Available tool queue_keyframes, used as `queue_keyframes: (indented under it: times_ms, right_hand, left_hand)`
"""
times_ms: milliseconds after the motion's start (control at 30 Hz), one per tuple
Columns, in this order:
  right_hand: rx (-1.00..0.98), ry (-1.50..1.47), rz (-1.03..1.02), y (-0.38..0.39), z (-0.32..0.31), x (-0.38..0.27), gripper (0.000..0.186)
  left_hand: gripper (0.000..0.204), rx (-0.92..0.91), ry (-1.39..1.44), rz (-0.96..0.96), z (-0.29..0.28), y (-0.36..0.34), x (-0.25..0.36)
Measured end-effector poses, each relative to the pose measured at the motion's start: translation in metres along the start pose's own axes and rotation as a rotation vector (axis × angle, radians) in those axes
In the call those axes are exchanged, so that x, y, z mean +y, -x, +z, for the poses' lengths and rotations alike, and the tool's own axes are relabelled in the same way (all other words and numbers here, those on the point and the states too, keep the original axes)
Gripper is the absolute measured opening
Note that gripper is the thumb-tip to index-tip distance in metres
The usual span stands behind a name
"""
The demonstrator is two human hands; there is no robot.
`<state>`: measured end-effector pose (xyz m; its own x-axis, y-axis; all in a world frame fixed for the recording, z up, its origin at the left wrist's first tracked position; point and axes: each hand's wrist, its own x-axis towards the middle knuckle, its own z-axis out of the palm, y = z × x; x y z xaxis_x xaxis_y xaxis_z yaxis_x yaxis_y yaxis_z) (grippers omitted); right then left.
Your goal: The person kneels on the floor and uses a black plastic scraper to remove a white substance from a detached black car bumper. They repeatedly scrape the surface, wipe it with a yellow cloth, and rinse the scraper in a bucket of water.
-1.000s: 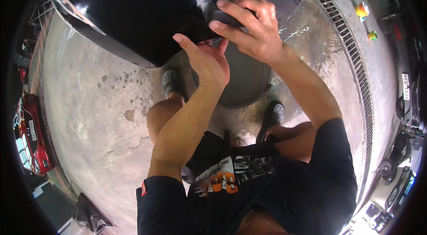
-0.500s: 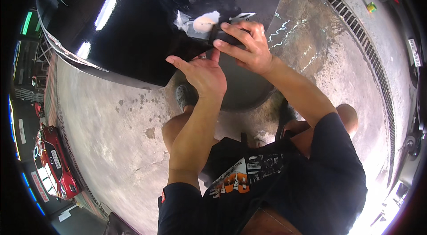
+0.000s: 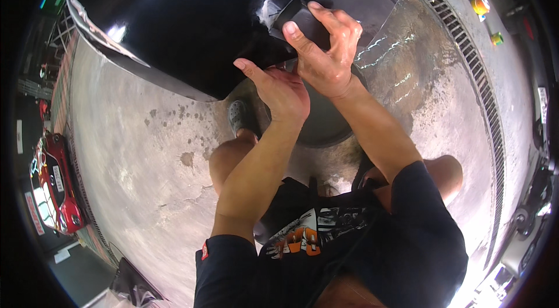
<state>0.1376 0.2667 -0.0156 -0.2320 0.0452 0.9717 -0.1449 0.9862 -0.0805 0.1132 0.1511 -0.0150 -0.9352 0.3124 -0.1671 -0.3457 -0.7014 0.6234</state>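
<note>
Clamps a dark block (image 3: 305, 20) in the fingers of the right hand (image 3: 332, 66), against a glossy black panel (image 3: 192, 28) by its near edge. Rests the left hand (image 3: 283, 93) there; cannot tell if gripping. Appears mid-work; cannot judge amounts done or left.

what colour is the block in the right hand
Black; the block shows best in the head view.

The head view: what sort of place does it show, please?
Probably an auto body workshop: a red car at the left, a drain grate in the concrete floor, and a glossy black panel at the top.
</note>
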Motion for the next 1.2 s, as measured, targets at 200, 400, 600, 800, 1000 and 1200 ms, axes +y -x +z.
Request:
queue_keyframes:
  times_ms: [200,400,600,800,1000,1200]
  right_hand:
    - [0.12,-0.007,0.023,-0.003,0.008,-0.003,0.056]
    - [0.083,-0.006,-0.009,-0.006,0.013,-0.002,0.05]
    - [0.063,0.032,-0.007,-0.007,0.012,0.0,0.051]
    - [0.184,0.008,-0.058,-0.007,0.014,0.003,0.048]
    - [0.136,0.007,-0.061,-0.017,0.009,-0.002,0.047]
    - [0.174,0.028,-0.091,-0.031,0.011,-0.008,0.048]
  left_hand:
    - [0.092,0.083,0.065,0.013,0.007,0.006,0.0]
    - [0.091,0.126,0.048,0.059,0.006,0.001,0.0]
    - [0.087,0.049,0.075,-0.006,0.0,0.003,-0.001]
    - [0.086,0.047,0.114,0.019,0.002,0.0,-0.003]
    - [0.085,0.085,0.059,0.025,0.002,0.004,-0.003]
    - [0.084,0.089,0.134,0.019,0.004,0.003,-0.006]
